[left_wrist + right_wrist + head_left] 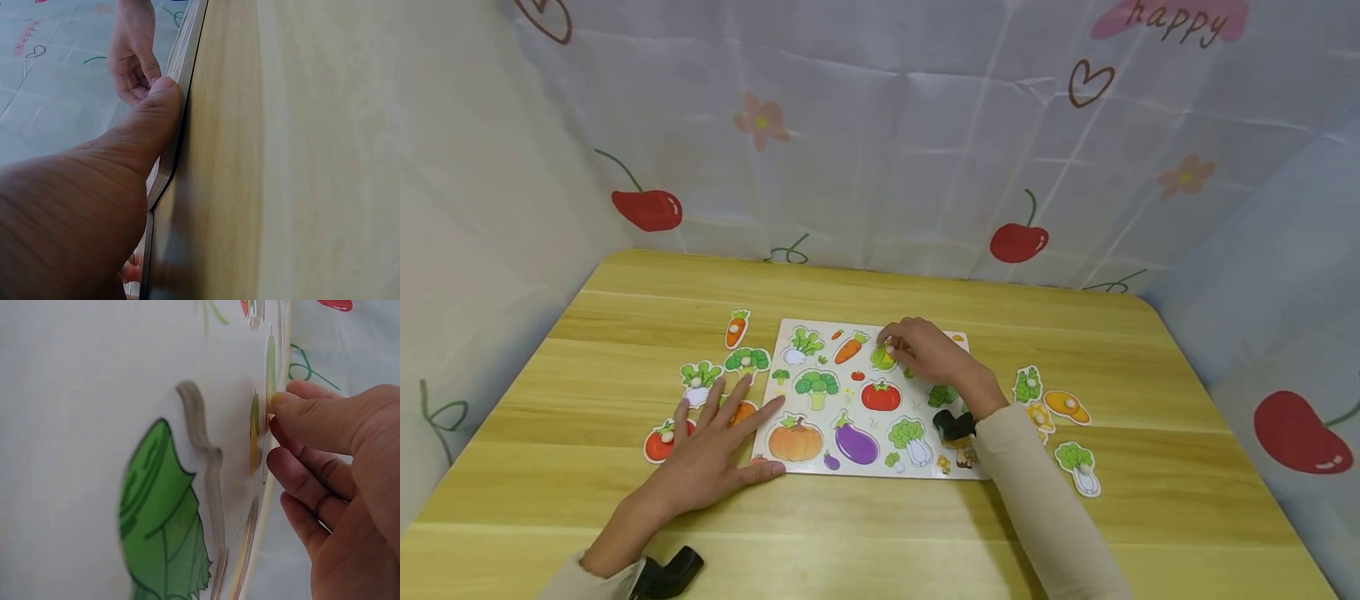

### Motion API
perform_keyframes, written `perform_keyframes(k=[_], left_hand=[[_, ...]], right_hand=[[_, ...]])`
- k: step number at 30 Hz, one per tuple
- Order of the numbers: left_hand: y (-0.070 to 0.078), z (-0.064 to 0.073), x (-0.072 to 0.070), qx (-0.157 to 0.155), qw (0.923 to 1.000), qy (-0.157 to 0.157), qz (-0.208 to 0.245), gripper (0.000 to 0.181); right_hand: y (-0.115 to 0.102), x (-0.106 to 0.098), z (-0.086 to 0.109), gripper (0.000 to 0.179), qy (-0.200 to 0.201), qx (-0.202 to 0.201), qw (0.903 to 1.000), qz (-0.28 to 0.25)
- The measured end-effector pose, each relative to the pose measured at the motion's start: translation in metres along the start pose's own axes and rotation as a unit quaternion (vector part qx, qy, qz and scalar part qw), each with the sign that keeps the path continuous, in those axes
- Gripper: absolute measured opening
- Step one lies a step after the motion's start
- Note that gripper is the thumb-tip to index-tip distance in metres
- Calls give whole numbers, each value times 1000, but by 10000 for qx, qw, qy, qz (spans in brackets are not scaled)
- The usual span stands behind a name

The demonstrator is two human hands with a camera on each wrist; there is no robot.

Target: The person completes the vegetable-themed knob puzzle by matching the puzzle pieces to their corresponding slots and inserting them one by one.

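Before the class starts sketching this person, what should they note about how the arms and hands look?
Both arms wear plain beige sleeves: the left sleeve shows only at its cuff, the right sleeve along the forearm. The left hand and right hand wear no gloves. A bent black device sits at the left wrist and another at the right.

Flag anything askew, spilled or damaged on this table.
Nothing stands out: no spill or visible damage. Loose vegetable pieces lie at varied angles either side of the puzzle board; the left hand partly covers some.
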State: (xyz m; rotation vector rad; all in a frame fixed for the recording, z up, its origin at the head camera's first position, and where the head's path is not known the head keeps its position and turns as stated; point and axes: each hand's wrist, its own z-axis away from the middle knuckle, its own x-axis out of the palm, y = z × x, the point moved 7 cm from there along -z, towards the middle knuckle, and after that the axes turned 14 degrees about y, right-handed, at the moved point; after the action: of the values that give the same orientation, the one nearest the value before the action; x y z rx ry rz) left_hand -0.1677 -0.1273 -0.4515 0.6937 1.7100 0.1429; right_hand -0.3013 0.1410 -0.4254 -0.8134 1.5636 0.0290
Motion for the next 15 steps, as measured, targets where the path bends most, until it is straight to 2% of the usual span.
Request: perform_keyframes(k=[6,15], left_hand=[[-1,1,1,-52,10000,-50,30,79],[0,0,1,-20,10000,-36,31,80]], right_hand=[[4,-5,5,31,72,168,9996,-197],[15,-18,18,29,395,301,9978,-445]])
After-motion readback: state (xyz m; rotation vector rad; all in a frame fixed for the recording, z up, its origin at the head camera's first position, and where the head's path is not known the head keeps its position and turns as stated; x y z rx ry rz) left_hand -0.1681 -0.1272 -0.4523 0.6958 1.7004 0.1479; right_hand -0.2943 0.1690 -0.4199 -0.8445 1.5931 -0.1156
